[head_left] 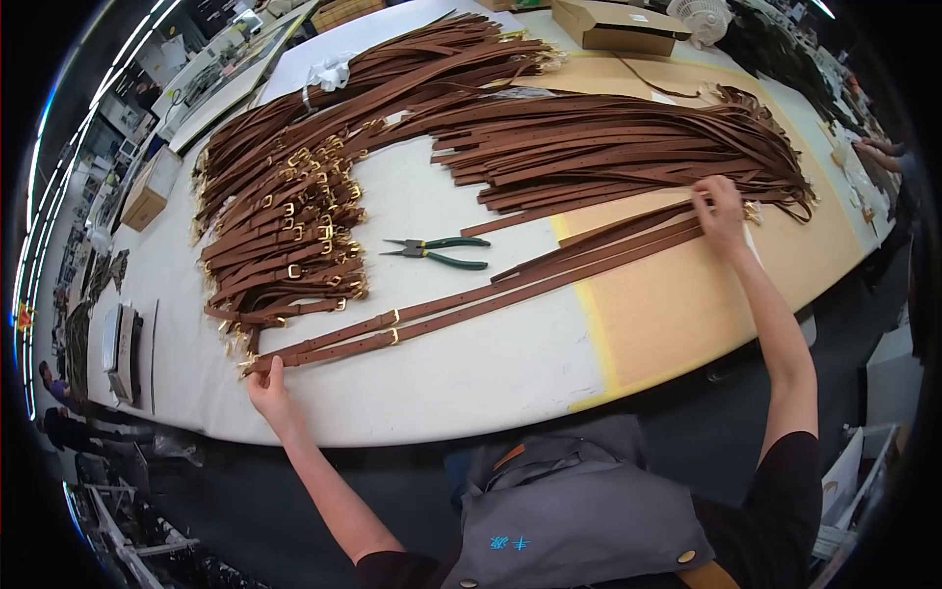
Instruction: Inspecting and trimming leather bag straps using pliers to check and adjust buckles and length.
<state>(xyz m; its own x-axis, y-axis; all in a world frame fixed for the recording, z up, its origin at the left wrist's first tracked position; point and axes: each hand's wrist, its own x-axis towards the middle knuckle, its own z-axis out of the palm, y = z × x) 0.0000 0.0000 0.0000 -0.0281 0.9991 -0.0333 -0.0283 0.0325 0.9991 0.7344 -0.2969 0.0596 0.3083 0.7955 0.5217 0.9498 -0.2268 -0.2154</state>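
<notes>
Two long brown leather straps with gold buckles (530, 294) stretch side by side across the near part of the table. At their left end my left hand (270, 390) is closed, thumb and fingers pinching the strap ends beside some gold hardware. My right hand (721, 211), bent at the fingers, grips the straps near their right end, where other loose straps lie alongside. Its fingers partly hide which straps it holds. Pliers with green handles (458, 241) lie with jaws parted beyond the stretched straps.
A thick pile of buckled straps (280, 236) lies at the left, joining more straps (422, 59) behind it. Another bundle (628, 147) spreads over the right. A cardboard box (618, 25) stands at the back. The table's near edge (471, 422) curves before me. Another person's hand (876, 152) shows at far right.
</notes>
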